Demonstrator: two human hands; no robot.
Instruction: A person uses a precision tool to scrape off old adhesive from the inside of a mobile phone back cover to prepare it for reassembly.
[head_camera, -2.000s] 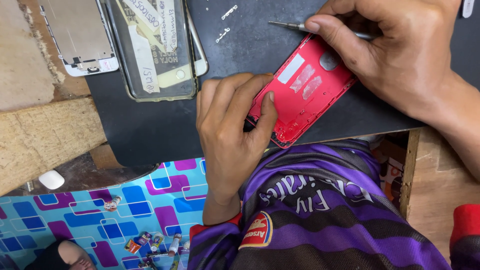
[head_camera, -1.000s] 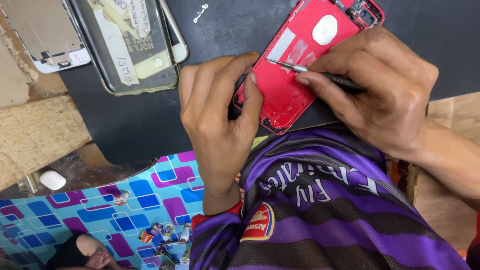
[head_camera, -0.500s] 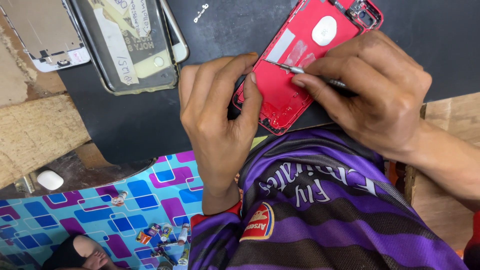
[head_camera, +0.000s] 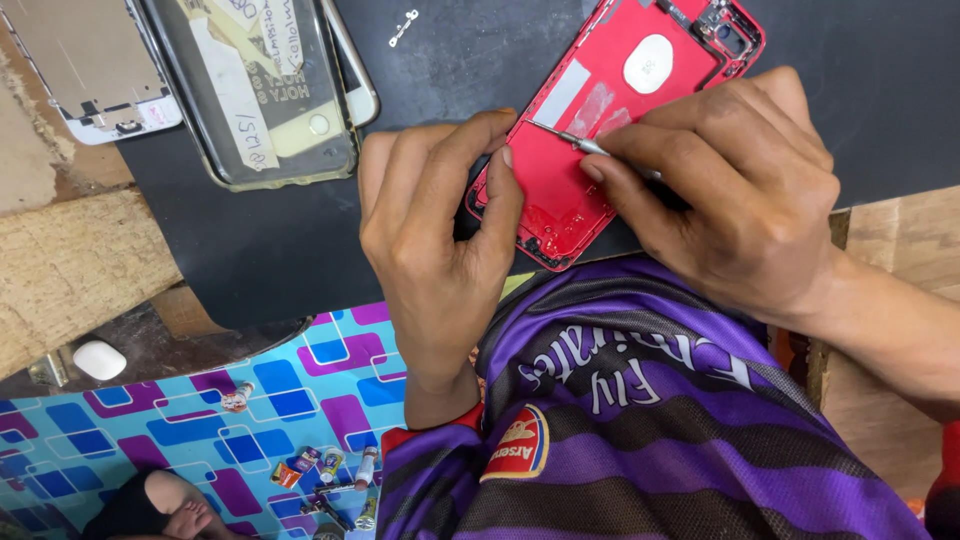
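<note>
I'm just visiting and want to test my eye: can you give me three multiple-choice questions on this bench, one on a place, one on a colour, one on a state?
1. Where does the tool tip rest?
A. inside the phone shell
B. on the tray
C. on the floor

2. What colour is the shell?
A. blue
B. red
C. white

3. What is the left hand doing?
A. hanging free
B. lifting the tray
C. gripping the shell's edge

Answers: 1 A, the thin tip held by the right hand touches the shell's inner face. 2 B, its inside is plainly red. 3 C, its fingers curl over the shell's lower left edge on the black mat.
</note>
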